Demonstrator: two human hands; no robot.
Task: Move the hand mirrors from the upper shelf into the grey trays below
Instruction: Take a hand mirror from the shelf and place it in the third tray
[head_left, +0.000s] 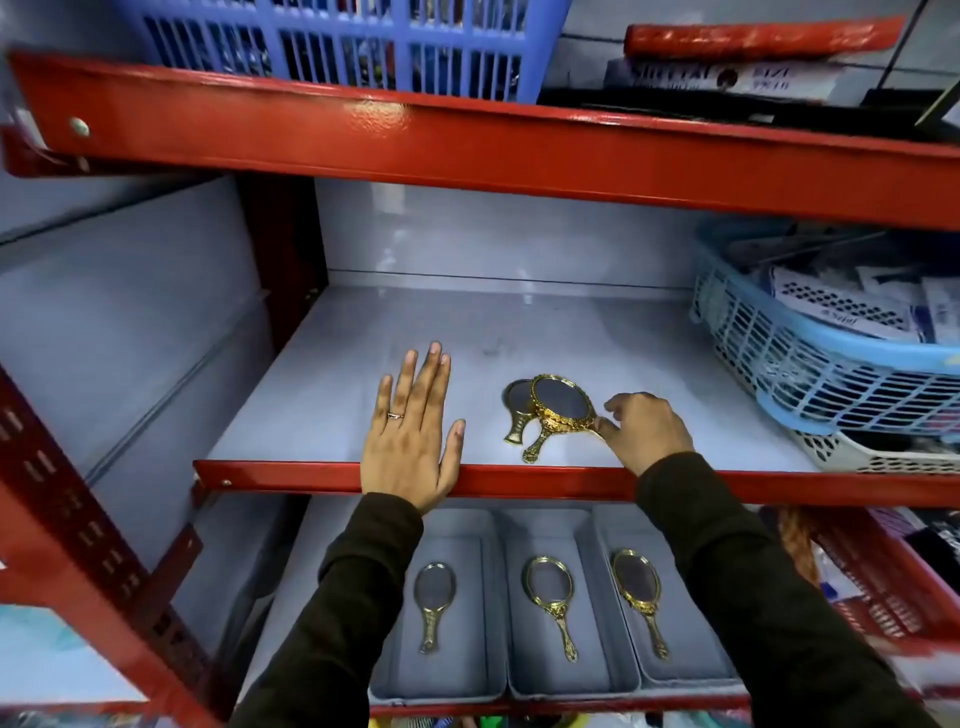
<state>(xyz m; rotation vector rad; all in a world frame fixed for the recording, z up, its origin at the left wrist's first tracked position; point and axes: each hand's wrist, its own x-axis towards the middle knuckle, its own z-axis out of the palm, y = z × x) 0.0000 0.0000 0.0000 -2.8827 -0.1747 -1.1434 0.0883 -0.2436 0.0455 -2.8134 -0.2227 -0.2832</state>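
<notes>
Two gold-framed hand mirrors lie on the upper grey shelf (519, 332). The front mirror (561, 402) is tilted up on its rim, overlapping the rear mirror (518, 410). My right hand (644, 434) pinches the front mirror's right rim with fingertips. My left hand (413, 431) lies flat and open on the shelf, palm down, left of the mirrors. Below, three grey trays stand side by side: the left tray (488, 530), the middle tray (587, 530) and the right tray (691, 670). Each holds one gold mirror (434, 597) (550, 592) (636, 587).
A red shelf lip (519, 480) runs along the front edge under my wrists. A light blue basket (831, 358) full of packets sits at the shelf's right, over a white basket (883, 452). A red beam (467, 145) crosses overhead with a blue crate (363, 47) above.
</notes>
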